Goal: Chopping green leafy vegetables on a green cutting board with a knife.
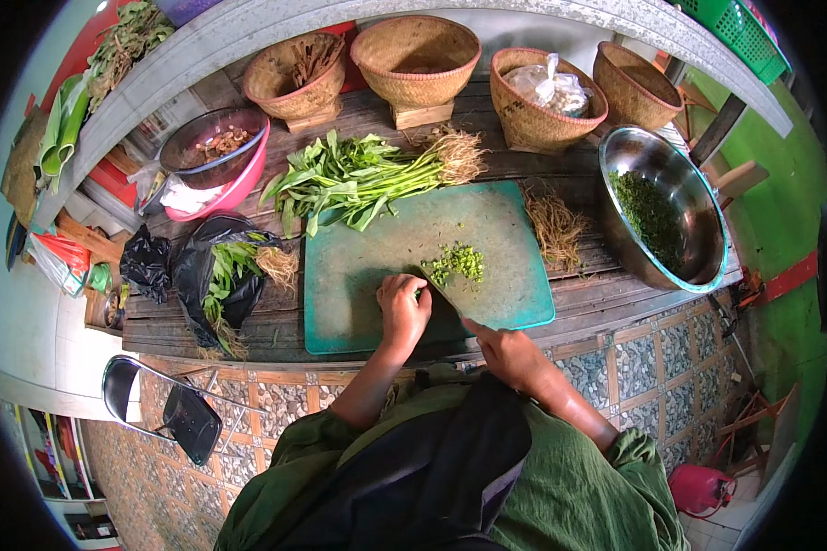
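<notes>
My left hand (405,310) is curled over a small green bunch, mostly hidden by the fingers, on the green cutting board (358,262). In my right hand (510,355) is a kitchen knife (446,297), its blade slanting up and left to the left fingertips. Chopped green stems (460,264) lie in a loose heap just right of the blade. Leafy greens with roots (372,175) rest across the board's far edge, leaves to the left and pale roots to the right. Cut-off roots (557,226) are piled beside the board's right edge.
A steel bowl (696,227) with chopped greens stands at the right. Several woven baskets (415,58) line the back. At left are a pink basin (248,189) and a black plastic bag (200,275) holding greens. A folding chair (191,420) stands front left, a pink gas cylinder (699,487) front right.
</notes>
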Motion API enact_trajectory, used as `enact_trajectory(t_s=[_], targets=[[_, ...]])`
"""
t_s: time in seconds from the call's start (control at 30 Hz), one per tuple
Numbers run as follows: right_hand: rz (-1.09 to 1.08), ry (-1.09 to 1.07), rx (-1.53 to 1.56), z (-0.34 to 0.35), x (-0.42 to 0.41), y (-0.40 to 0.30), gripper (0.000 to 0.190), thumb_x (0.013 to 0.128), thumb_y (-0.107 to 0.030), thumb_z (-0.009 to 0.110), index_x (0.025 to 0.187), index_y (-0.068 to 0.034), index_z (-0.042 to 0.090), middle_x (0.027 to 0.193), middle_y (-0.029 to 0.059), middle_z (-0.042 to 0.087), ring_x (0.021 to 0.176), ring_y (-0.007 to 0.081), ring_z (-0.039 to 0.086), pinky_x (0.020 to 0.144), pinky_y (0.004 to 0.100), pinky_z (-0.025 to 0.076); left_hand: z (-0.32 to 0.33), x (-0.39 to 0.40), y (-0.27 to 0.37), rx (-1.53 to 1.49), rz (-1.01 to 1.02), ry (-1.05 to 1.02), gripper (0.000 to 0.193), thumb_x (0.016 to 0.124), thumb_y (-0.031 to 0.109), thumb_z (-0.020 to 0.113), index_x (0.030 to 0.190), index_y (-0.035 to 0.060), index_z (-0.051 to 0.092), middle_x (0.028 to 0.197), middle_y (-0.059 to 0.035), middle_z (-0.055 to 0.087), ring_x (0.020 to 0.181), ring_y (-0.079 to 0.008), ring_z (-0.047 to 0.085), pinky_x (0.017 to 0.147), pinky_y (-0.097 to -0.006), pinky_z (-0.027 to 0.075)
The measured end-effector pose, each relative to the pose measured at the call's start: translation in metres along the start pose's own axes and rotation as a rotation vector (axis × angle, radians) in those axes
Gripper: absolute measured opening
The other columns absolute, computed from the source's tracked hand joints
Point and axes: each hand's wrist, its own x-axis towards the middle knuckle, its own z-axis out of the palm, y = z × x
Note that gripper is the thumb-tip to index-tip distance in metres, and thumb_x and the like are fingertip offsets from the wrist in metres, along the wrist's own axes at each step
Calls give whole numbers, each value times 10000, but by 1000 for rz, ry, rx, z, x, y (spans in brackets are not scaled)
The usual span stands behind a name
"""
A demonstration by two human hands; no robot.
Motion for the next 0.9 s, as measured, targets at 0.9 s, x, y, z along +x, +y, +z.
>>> enact_trajectory(t_s=[0.9], targets=[[43,-51,58,-11,-3,-5,434,907,-28,520,1339,-39,552,876,279,653,840,444,651,731,512,515,-10,-2,1,-43,104,-35,166,704,-15,702,861,33,675,943,-111,700,952,-319,630,828,-438,469]])
